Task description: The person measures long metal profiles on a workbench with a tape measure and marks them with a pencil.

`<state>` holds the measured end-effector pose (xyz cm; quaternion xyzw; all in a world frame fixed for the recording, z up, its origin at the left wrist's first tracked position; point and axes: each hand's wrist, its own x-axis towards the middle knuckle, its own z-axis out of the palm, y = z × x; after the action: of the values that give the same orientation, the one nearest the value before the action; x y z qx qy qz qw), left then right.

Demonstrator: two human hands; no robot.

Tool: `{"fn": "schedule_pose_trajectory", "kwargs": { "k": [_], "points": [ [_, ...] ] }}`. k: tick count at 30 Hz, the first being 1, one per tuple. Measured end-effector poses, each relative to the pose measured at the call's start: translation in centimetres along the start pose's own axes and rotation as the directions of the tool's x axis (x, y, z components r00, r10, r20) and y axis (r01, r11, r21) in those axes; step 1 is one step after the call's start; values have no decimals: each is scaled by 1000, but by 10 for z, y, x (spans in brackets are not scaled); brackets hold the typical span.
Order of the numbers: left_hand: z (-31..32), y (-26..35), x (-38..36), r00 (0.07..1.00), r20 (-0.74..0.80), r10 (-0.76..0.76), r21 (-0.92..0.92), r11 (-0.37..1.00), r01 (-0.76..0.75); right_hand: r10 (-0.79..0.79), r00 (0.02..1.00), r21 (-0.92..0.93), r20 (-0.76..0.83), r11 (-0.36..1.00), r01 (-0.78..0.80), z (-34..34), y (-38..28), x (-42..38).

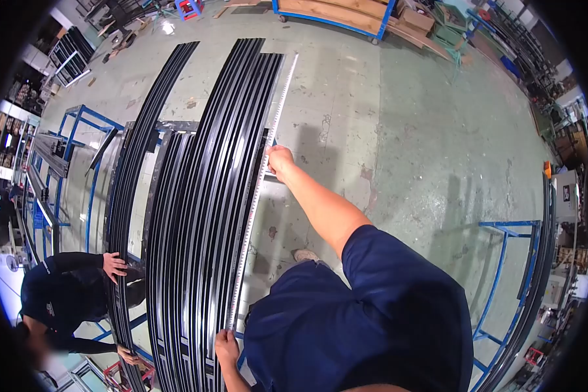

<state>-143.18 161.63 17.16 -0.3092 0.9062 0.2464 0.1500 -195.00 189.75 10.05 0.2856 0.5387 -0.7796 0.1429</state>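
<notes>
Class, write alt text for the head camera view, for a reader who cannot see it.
A person in navy holds a long white measuring tape along dark bars, right hand farther up, left hand near its lower end. Opposite, a co-worker in black has both hands on a narrower group of bars.

Two bare hands point(279, 161) are gripping one measuring strip point(246, 228); leftward, one co-worker's two hands point(115, 266) are touching black profiles point(129, 171), probably over a dozen.

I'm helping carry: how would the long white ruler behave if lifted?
Long and thin, the ruler is probably light. It might flex if lifted by one end, but seems not limp: it runs fairly straight beyond the right hand.
</notes>
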Motion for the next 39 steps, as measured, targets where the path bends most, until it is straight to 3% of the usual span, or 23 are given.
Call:
{"fn": "schedule_pose_trajectory", "kwargs": {
  "k": [4,7,37,39],
  "points": [
    [0,1,-29,995,-51,-84,-44,996,82,1,999,-144,42,990,5,1,15,5],
    [12,-14,-31,993,-122,-4,-3,1000,3,-13,998,-90,60,996,19,4,25,7],
    [17,-21,-44,977,-214,5,10,1000,-3,121,987,-158,102,982,-104,10,29,-2],
    [19,-34,-45,978,-185,-92,-31,996,88,125,988,-163,92,981,-109,11,34,-2]
  ]
}}
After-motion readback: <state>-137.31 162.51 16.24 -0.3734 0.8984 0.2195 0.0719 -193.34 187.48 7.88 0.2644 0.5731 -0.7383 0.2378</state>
